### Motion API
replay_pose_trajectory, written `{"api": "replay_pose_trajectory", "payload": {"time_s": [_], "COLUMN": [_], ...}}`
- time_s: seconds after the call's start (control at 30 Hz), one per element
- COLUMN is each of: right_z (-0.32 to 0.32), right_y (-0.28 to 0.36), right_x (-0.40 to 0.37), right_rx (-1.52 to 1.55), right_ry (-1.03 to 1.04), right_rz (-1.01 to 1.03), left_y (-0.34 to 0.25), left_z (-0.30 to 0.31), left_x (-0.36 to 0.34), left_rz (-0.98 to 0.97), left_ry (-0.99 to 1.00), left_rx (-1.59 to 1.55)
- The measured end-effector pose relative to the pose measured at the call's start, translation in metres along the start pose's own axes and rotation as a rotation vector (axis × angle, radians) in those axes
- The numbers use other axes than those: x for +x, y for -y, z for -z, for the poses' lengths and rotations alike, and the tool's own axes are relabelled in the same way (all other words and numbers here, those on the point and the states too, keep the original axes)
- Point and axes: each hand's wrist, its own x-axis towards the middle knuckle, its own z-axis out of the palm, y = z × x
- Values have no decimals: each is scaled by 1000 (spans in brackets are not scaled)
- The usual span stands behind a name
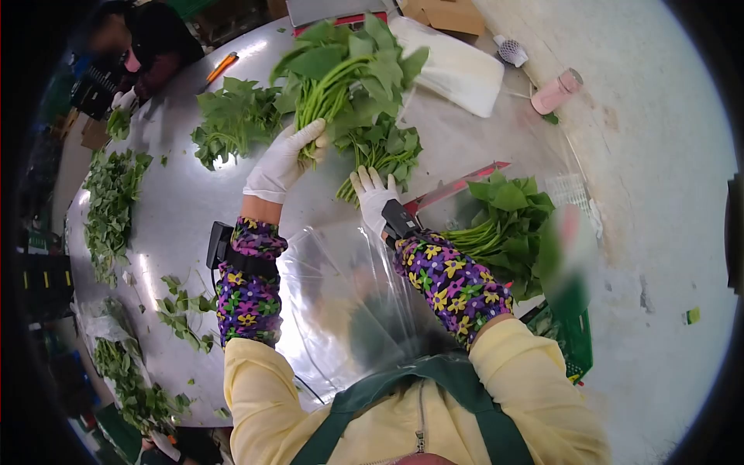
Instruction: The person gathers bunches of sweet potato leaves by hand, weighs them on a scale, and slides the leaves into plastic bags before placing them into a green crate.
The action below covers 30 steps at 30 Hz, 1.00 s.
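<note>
My left hand [280, 161], in a white glove, is closed around the stems of a bunch of leafy greens [333, 81], held up off the metal table with its leaves pointing away from me. Beside it my gloved right hand [375, 198] has its fingers stretched out and apart. Its fingertips are by the stems of a smaller bunch of greens [391, 147] lying on the table; whether they touch is hard to tell. Another pile of greens [236, 120] lies left of the held bunch. More long-stemmed greens [508, 221] rest by my right forearm.
Clear plastic film [349, 302] covers the table [174, 209] in front of me. White plastic bags [453, 66], a pink bottle [556, 91] and an orange cutter knife [222, 67] lie farther off. Greens [112, 209] line the left edge, where a co-worker [159, 46] works. A green crate [573, 345] stands at right.
</note>
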Motion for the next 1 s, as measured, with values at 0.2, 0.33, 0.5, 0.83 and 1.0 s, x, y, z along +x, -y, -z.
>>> {"api": "replay_pose_trajectory", "payload": {"time_s": [0.2,0.33,0.5,0.83,1.0], "right_z": [131,226,266,327,293], "right_y": [65,77,9,-83,-103], "right_x": [-10,-54,-84,-185,-208], "right_rx": [77,54,-244,-334,-601], "right_ry": [199,-80,-409,-375,-381], "right_rz": [22,421,502,505,357], "left_y": [-22,-10,-37,12,65], "left_z": [17,15,-89,-208,-219], "left_x": [-25,-56,-116,-108,-122], "left_rz": [34,-133,326,35,-705], "left_ry": [-167,-103,175,564,-82], "left_rx": [398,676,927,816,982]}}
